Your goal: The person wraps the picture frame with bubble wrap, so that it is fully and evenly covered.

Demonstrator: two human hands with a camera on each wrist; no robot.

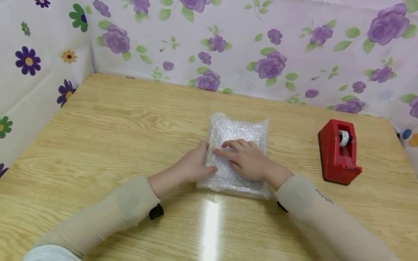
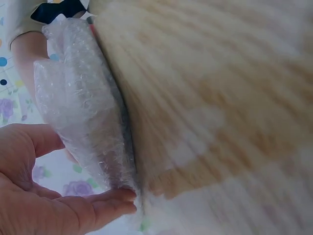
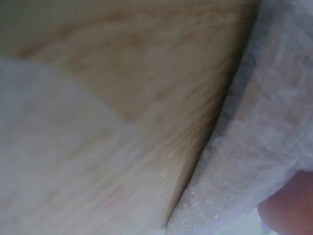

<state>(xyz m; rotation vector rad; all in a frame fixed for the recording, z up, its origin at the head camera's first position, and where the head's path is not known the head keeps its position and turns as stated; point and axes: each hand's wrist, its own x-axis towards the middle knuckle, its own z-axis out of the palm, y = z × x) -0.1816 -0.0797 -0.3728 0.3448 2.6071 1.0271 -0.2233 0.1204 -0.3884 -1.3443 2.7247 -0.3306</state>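
Note:
A flat package in clear bubble wrap (image 1: 238, 130) lies on the wooden table, its far edge loose and crinkled. My left hand (image 1: 193, 163) grips its left edge, thumb on top and fingertips low against the side. The left wrist view shows that thumb and those fingers on either side of the wrap (image 2: 90, 107). Across the top rests my right hand (image 1: 248, 160), fingers spread and index finger reaching toward the left edge. In the right wrist view only part of a finger (image 3: 291, 205) shows beside the wrap (image 3: 264, 132).
To the right of the package stands a red tape dispenser (image 1: 340, 173) with a small roll of tape (image 1: 343, 138) in it. The wood-grain table (image 1: 121, 136) runs back to a flowered cloth (image 1: 241, 37), with patterned sheets at both sides.

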